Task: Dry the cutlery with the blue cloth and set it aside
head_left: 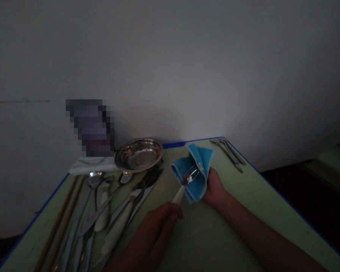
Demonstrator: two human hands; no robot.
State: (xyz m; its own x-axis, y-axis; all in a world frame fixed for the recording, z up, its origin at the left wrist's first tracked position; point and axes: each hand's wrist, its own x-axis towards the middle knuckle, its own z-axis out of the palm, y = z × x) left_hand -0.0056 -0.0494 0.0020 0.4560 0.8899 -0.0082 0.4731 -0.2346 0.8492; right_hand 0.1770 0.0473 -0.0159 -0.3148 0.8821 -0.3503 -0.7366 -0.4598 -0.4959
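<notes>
My left hand (155, 230) pinches the white handle of a fork (187, 181), whose metal tines rest against a folded blue cloth (194, 170). My right hand (215, 189) holds that cloth from behind and beneath, fingers closed round it. Both hands hover over a light green table (209, 234) with a blue rim.
A pile of cutlery (113, 211) with white and metal handles lies at the left, with wooden chopsticks (59, 223) beside it. A round steel bowl (138, 154) and a folded white cloth (93, 164) sit at the back. Several metal utensils (229, 153) lie at the far right corner.
</notes>
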